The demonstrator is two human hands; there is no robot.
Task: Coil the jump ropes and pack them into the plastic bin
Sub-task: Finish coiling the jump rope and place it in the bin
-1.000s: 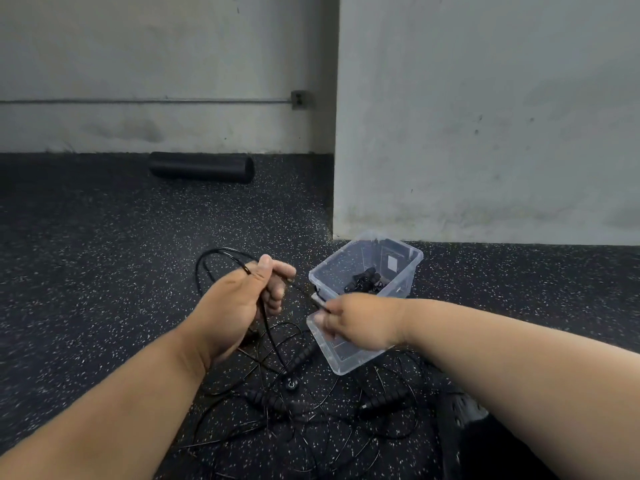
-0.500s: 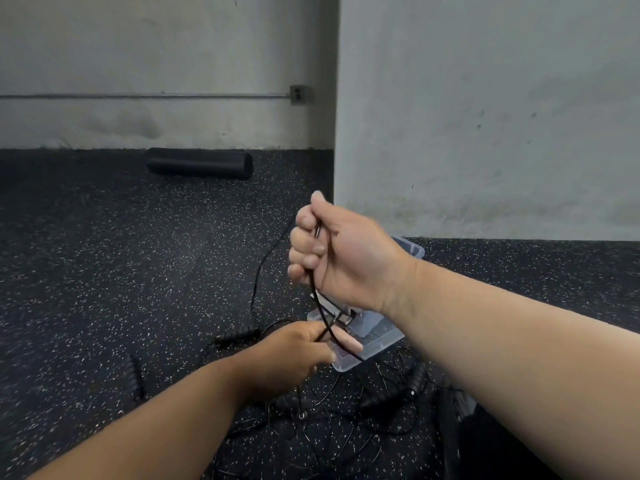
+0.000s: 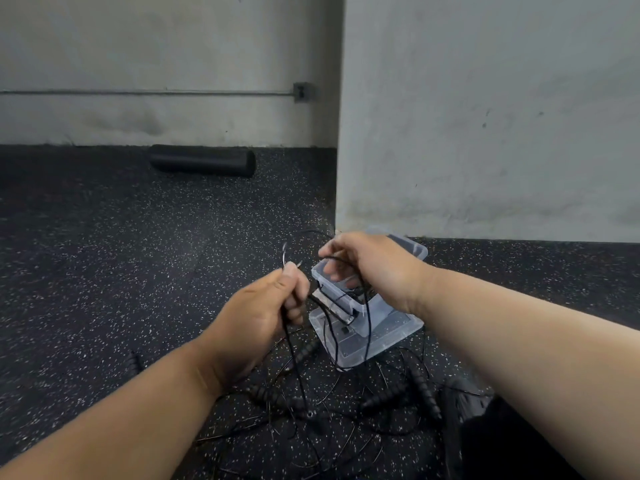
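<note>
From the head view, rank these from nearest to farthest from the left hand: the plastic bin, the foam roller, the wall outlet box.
Measured from the left hand:
1. Plastic bin, on the floor just to its right.
2. Foam roller, lying on the floor farther back, by the wall.
3. Wall outlet box, up on the back wall above the roller.

Dark rubber floor [image 3: 121,254] w/ white speckles fills the lower half. Pale concrete wall [image 3: 156,46] at 11 o'clock, scuffed, w/ a thin conduit [image 3: 138,93] running to a small box [image 3: 302,92]. Nearer wall section [image 3: 485,116] juts fwd at 1 o'clock. Black foam roller [image 3: 202,160] lies along the wall base, approx 11 o'clock.
</note>
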